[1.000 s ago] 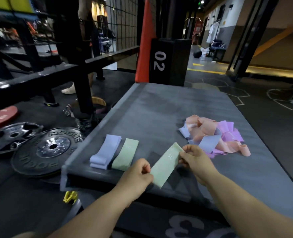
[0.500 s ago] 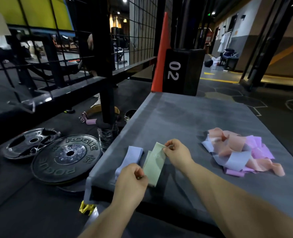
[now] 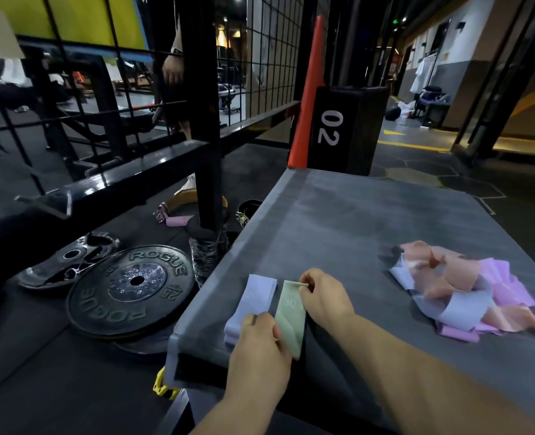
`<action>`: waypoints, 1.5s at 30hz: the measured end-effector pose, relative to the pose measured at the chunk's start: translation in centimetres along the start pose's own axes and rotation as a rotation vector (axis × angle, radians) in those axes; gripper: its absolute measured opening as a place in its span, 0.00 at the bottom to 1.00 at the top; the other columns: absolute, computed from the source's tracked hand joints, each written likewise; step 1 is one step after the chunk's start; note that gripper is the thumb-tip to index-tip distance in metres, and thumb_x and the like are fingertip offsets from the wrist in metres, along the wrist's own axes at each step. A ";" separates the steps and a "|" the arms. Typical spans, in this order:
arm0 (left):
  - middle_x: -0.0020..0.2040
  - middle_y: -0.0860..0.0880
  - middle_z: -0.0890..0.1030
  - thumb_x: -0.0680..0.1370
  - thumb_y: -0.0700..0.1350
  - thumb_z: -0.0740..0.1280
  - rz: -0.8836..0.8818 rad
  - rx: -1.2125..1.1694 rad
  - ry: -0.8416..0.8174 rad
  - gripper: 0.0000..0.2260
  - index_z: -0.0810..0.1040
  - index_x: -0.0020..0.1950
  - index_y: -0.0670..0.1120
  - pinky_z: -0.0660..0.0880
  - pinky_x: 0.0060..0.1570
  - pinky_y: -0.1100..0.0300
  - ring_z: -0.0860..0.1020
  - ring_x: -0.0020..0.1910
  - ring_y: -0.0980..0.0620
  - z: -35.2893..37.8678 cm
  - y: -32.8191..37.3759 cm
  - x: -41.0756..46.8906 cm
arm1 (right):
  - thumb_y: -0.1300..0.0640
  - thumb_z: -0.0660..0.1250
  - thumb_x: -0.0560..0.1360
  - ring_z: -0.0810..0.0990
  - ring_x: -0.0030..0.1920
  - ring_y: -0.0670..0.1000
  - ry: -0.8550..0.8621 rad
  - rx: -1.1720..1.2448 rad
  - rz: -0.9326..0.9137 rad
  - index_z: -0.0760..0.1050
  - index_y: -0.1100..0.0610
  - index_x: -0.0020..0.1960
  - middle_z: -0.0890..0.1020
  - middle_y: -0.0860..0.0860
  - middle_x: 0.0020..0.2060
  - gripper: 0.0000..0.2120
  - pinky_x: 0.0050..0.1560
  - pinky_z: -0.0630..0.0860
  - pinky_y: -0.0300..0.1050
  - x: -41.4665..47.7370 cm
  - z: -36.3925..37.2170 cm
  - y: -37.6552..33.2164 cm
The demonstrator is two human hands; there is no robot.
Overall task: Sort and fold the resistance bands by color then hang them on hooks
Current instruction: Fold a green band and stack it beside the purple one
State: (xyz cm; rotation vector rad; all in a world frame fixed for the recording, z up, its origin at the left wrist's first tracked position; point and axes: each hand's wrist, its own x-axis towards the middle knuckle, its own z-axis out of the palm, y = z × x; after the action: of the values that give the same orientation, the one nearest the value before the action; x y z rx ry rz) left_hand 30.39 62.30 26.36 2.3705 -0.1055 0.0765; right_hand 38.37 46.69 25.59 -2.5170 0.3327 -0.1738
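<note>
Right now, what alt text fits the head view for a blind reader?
The left hand and right hand pinch the ends of a green band beside a folded lavender band on a grey platform. A tangled pile of pastel bands lies to their right.

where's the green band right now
Head view: the green band lies near the platform's front-left corner, right of the lavender band, pinched by left hand and right hand.
</note>
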 end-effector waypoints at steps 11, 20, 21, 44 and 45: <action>0.49 0.53 0.66 0.79 0.47 0.60 0.019 0.068 -0.043 0.05 0.67 0.44 0.51 0.70 0.43 0.56 0.77 0.45 0.48 0.4 -0.3 0.1 | 0.58 0.60 0.76 0.74 0.49 0.51 0.012 -0.013 -0.015 0.75 0.53 0.51 0.77 0.50 0.51 0.08 0.49 0.71 0.44 0.5 0.3 0.6; 0.50 0.54 0.65 0.80 0.48 0.59 0.031 0.111 -0.062 0.05 0.67 0.44 0.52 0.71 0.45 0.55 0.77 0.47 0.48 0.7 -0.5 -0.1 | 0.54 0.61 0.78 0.75 0.52 0.50 0.020 0.029 -0.042 0.76 0.53 0.57 0.78 0.50 0.53 0.10 0.53 0.72 0.43 -0.2 0.2 1.0; 0.50 0.53 0.66 0.80 0.48 0.59 0.036 0.105 -0.058 0.05 0.68 0.44 0.52 0.72 0.46 0.55 0.77 0.47 0.48 0.7 -0.5 -0.1 | 0.53 0.62 0.78 0.75 0.54 0.50 0.011 0.031 -0.051 0.76 0.53 0.59 0.78 0.49 0.54 0.11 0.54 0.71 0.42 -0.2 0.2 1.2; 0.72 0.55 0.70 0.71 0.66 0.43 0.175 0.421 0.008 0.33 0.73 0.67 0.55 0.44 0.72 0.46 0.59 0.76 0.46 -0.6 -2.0 2.3 | 0.38 0.57 0.78 0.51 0.77 0.50 -0.203 -0.219 -0.247 0.55 0.44 0.77 0.55 0.44 0.77 0.30 0.75 0.48 0.48 -2.1 0.0 2.0; 0.77 0.56 0.61 0.70 0.67 0.36 0.127 0.454 -0.078 0.37 0.64 0.73 0.57 0.38 0.72 0.45 0.50 0.78 0.48 -0.3 -2.1 2.3 | 0.38 0.56 0.78 0.50 0.77 0.50 -0.221 -0.228 -0.243 0.54 0.44 0.78 0.53 0.44 0.78 0.30 0.75 0.47 0.49 -2.2 0.0 1.9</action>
State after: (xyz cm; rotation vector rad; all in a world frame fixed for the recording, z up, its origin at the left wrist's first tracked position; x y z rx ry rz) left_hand 32.85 63.92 25.29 2.8189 -0.3046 0.0755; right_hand 35.89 45.79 24.33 -2.7645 -0.0468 0.0512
